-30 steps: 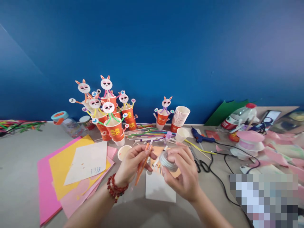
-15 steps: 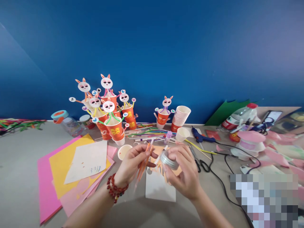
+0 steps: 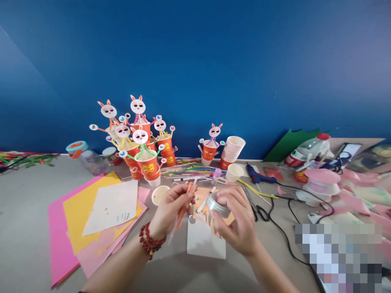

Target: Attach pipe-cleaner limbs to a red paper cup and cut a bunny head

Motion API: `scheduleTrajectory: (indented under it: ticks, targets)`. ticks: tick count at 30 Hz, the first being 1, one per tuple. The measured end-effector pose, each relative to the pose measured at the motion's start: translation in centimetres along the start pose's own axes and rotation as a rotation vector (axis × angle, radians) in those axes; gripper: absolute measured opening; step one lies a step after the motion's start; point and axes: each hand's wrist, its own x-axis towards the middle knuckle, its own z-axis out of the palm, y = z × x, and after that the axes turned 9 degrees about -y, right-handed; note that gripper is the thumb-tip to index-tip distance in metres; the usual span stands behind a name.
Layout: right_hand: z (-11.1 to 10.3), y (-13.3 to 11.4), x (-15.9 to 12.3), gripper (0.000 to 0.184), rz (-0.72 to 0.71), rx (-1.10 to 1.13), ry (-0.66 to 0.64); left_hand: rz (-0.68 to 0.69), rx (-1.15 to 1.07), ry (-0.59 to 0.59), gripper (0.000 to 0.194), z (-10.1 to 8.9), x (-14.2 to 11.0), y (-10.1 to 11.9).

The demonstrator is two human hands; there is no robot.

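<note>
My left hand, with a red bead bracelet at the wrist, pinches a few orange straws and a thin pale one together, slanting up to the right. A roll of clear tape sits in the curled fingers of my right hand, close beside the straws but apart from them. Beneath the hands lie an orange cut-out sheet and a white card. The scissors rest just right of my right hand, partly hidden.
Paper-cup rabbits stand at the back left, another rabbit cup by a cup stack. Loose straws lie between. Coloured sheets spread left. A blue glue gun, its black cable, and a bottle are right.
The straws in my left hand have shifted slightly and its fingers have drawn closer together. The tape roll has tilted a little in my right hand. The other things stay where they were.
</note>
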Motion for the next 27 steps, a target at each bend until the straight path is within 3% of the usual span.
scheduleTrajectory:
  ticks: [14, 19, 27]
  targets:
    - [0.0, -0.3, 0.3, 0.018, -0.005, -0.001, -0.008, 0.017, -0.002, 0.01, 0.024, -0.1, 0.1, 0.0]
    - [0.0, -0.4, 0.1, 0.019, -0.005, -0.003, -0.011, 0.093, 0.003, 0.023, 0.018, -0.2, 0.2, -0.2]
    - [1.2, -1.5, -0.8, 0.018, -0.049, 0.085, -0.199, 0.212, 0.029, 0.02, 0.014, 0.2, -0.5, -0.3]
